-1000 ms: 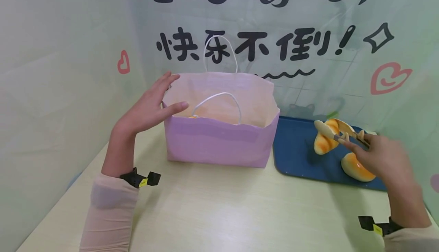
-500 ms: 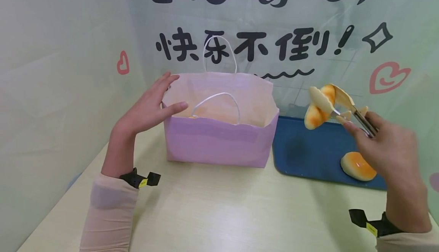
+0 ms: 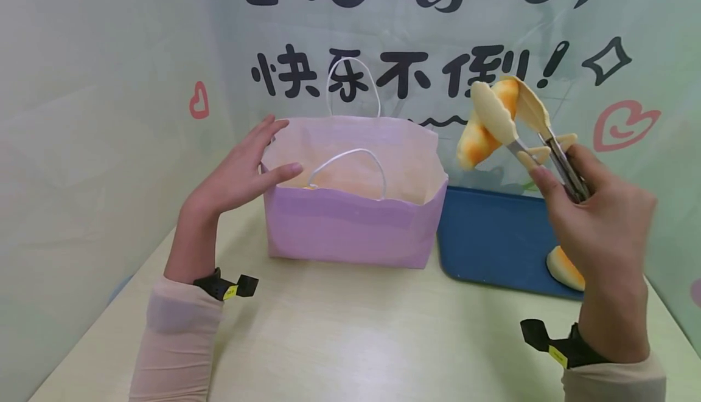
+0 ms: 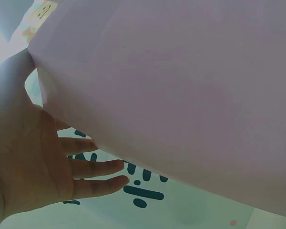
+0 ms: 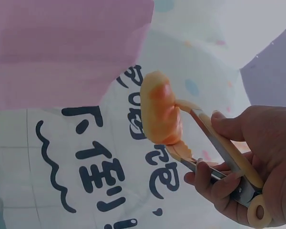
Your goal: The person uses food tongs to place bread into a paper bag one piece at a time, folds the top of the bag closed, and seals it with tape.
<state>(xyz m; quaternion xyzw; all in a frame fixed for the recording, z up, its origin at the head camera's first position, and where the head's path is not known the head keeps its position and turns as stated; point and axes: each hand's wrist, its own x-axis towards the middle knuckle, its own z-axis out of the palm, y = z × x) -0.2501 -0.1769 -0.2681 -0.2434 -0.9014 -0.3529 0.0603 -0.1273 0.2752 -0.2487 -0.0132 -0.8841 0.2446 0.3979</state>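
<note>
My left hand rests against the left edge of a purple paper bag, thumb over the front rim and fingers straight along the side. In the left wrist view, the bag's wall fills most of the picture. With my right hand I grip metal tongs with cream tips. Pinched between those tips is a golden-brown bread piece, raised above the blue tray and to the right of the bag. The right wrist view shows the bread as long and knobbly. Most of the bag's inside is hidden.
A round bun lies at the tray's right, partly covered by my right hand. White string handles rise from the bag's front and back rims. Behind the table hangs a printed backdrop.
My right hand has lifted the bread off the tray with the tongs and brought it up and left toward the bag. The left hand has stayed at the bag's edge.
</note>
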